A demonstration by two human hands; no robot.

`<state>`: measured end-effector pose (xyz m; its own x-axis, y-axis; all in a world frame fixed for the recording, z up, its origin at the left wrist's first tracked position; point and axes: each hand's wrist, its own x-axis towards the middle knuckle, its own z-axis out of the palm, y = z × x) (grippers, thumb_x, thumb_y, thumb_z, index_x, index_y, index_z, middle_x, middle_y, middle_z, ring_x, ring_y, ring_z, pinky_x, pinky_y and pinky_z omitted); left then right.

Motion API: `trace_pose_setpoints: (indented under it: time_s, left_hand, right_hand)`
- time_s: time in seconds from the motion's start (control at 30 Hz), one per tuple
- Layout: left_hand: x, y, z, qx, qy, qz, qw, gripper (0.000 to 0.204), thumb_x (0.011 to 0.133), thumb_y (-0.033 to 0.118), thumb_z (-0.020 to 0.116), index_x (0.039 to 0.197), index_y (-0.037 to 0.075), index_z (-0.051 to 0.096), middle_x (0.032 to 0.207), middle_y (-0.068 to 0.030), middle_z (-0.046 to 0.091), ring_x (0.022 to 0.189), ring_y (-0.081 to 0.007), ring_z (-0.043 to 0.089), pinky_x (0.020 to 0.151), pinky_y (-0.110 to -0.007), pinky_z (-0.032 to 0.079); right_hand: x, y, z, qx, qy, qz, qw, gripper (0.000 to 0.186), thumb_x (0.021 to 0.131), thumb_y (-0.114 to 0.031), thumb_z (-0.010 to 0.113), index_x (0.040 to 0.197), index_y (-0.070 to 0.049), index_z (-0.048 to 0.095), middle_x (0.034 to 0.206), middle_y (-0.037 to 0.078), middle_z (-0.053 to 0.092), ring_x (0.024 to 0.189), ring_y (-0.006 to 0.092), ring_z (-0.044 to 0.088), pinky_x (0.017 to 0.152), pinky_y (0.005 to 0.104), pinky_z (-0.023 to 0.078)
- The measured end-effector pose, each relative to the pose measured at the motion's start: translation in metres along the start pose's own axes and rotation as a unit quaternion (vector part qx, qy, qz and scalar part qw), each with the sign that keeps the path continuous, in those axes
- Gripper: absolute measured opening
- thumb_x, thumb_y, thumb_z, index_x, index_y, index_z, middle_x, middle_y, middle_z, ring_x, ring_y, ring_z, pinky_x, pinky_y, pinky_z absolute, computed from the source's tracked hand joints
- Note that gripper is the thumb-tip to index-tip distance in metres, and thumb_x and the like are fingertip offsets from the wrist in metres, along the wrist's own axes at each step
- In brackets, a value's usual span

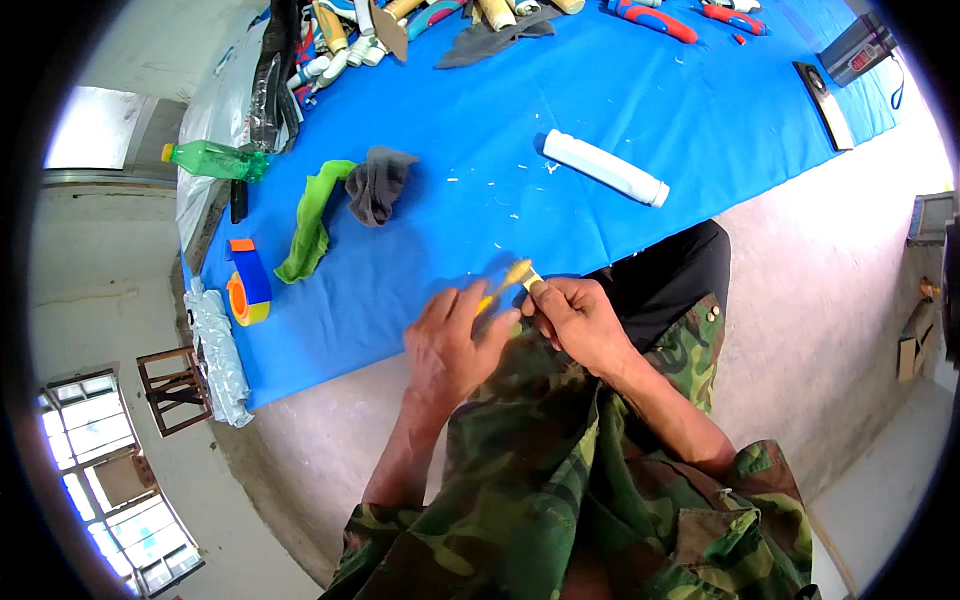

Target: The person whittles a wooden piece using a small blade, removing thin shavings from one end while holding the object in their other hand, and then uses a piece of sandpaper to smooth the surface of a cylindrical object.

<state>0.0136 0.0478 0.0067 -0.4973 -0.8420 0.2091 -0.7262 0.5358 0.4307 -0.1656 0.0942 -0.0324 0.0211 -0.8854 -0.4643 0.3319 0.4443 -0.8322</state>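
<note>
At the near edge of the blue-covered table, my two hands work close together above my lap. My right hand [575, 315] pinches a small white piece with a yellow rounded end [519, 270] between thumb and fingers. My left hand [450, 335] is curled around a thin yellow stick-like thing [485, 304], which is smeared by motion and points toward the piece in my right hand. What kind of thing either one is does not show clearly. On the table beyond my right hand lies a white plastic tube [605, 168]. Small white shavings are scattered between them.
A green cloth strip [312, 222] and a grey cloth [378, 186] lie left of centre. Farther left are a roll of orange and blue tape [247, 285] and a green bottle [215, 161]. Several tools and tubes [335, 40] crowd the far left; a dark cup [857, 50] stands far right.
</note>
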Motion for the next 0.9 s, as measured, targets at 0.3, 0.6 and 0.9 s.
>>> trace_pose_setpoints:
  time_s: [0.3,0.6,0.9]
  left_hand:
    - [0.001,-0.003,-0.003,0.004,-0.049,-0.009,0.999,0.021,0.097,0.016,0.064,0.081,0.005,0.059,0.069,-0.0133,0.058,0.061,-0.0349,0.058,0.054,-0.045,0.043]
    - [0.022,-0.002,-0.001,0.055,-0.035,0.032,0.997,0.028,0.093,0.020,0.073,0.073,0.006,0.058,0.064,-0.0117,0.056,0.056,-0.0339,0.056,0.051,-0.045,0.041]
    - [0.008,-0.002,-0.007,0.068,-0.049,0.048,0.995,0.028,0.089,0.020,0.076,0.072,0.009,0.058,0.062,-0.0101,0.055,0.056,-0.0324,0.055,0.049,-0.045,0.040]
  right_hand:
    - [-0.003,-0.002,-0.005,0.055,-0.012,0.036,0.998,0.035,0.107,-0.025,0.052,0.085,-0.002,0.067,0.062,-0.002,0.052,0.052,0.0058,0.043,0.048,0.0243,0.034]
    - [-0.002,0.003,-0.004,0.007,-0.002,0.027,1.000,0.035,0.104,-0.023,0.053,0.080,-0.002,0.066,0.063,-0.003,0.052,0.057,0.0057,0.043,0.052,0.0268,0.034]
    - [-0.004,-0.001,-0.003,0.021,0.000,0.037,0.999,0.035,0.104,-0.023,0.054,0.079,-0.002,0.066,0.063,-0.003,0.052,0.057,0.0063,0.043,0.053,0.0269,0.034]
